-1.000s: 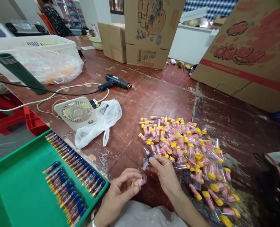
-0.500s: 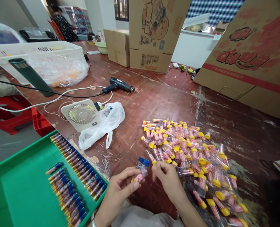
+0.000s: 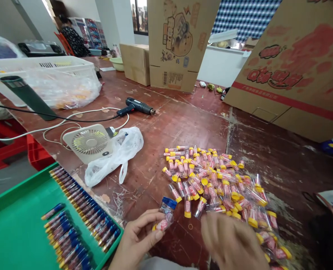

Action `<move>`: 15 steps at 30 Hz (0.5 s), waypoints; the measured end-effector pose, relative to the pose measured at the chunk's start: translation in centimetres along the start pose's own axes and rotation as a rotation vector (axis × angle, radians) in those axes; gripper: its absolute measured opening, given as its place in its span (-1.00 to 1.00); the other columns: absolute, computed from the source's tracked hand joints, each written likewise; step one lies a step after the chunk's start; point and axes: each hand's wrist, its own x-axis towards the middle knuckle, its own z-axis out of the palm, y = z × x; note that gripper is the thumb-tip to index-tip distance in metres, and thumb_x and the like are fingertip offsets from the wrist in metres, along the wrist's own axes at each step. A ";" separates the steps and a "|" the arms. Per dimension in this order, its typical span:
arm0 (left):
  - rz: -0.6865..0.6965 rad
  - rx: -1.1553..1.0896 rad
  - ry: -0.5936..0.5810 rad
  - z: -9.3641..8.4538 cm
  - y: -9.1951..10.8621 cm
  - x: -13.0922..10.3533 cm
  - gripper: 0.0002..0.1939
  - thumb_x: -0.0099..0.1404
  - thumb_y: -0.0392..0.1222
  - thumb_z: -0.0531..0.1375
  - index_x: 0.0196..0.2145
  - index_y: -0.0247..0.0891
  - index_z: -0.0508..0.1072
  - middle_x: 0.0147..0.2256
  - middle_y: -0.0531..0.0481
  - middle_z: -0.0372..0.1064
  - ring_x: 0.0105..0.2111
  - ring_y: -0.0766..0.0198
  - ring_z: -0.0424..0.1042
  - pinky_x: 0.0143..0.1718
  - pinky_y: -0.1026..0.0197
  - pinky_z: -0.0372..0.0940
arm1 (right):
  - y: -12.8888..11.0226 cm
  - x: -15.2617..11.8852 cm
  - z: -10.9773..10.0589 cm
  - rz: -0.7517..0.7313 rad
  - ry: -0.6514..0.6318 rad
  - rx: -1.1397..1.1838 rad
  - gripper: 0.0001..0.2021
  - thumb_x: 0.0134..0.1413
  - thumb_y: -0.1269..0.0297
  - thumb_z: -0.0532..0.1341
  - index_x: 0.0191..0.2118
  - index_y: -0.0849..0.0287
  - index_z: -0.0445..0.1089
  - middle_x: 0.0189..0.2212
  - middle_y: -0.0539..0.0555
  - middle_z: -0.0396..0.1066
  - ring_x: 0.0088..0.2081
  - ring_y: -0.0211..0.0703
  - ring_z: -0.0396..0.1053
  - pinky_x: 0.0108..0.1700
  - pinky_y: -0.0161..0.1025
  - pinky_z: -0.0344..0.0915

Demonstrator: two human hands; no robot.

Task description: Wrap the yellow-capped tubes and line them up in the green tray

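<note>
Left hand (image 3: 139, 235) reaches in from the near edge, fingers nearly closed around a tube (image 3: 163, 224) above the tabletop (image 3: 152, 180), its yellow cap left, clear end far-right; right hand (image 3: 232, 238) is blurred, fingers curled beside the pile (image 3: 211, 172), grip unclear

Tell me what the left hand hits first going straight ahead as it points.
Beyond the held tube and the blue wrapper beside it, the left hand would likely meet the loose yellow-capped tube at the near edge of the pile; depth is unclear.
</note>
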 end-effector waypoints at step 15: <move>0.054 0.020 -0.041 0.6 0.6 -0.6 -0.79 0.20 -0.15 0.31 -0.18 -0.13 0.62 -0.04 -0.10 0.48 -0.02 0.04 0.42 0.01 0.20 0.31 | 6.2 4.1 2.5 0.322 0.089 0.232 -0.84 -0.01 0.20 0.39 -0.31 0.16 0.60 -0.39 0.09 0.54 -0.30 -0.07 0.39 -0.14 -0.15 0.25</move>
